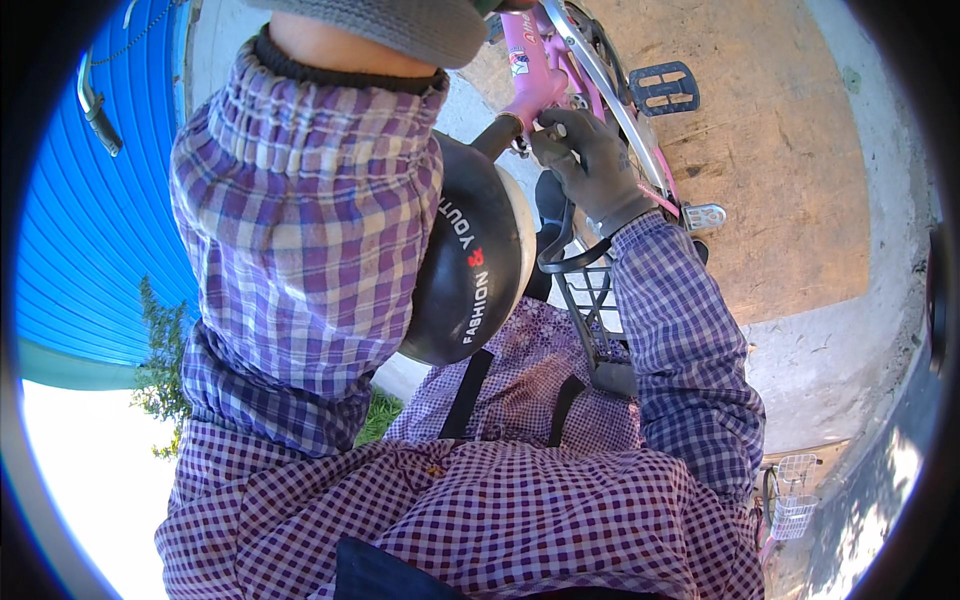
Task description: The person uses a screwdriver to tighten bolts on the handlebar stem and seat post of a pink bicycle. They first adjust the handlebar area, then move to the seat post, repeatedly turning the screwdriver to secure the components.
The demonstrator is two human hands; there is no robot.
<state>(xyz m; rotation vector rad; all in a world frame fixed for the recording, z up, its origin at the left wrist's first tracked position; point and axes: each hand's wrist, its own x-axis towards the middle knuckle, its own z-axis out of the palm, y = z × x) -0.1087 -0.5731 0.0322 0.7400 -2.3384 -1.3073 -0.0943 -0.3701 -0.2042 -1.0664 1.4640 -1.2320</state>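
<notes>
A pink bicycle frame [535, 75] rises at the top centre, tilted, with a dark seat post [495, 137] running from it to a black saddle [460, 270]. My right hand [595, 165], in a grey work glove, is at the joint of frame and seat post. Its fingers are curled and pinched around something small that I cannot make out. Close to the camera, my left arm crosses over the saddle's left side. Only the grey glove cuff of my left hand [400, 25] shows at the upper edge; its fingers are out of sight. Below my right wrist sits a black rear rack [590, 310].
A black pedal [665, 90] and a silver foot peg [704, 217] stick out over a wooden board [770, 170]. Blue corrugated sheeting [60, 230] and a handlebar end [100, 125] are at left. A white wire basket [795, 515] stands at lower right.
</notes>
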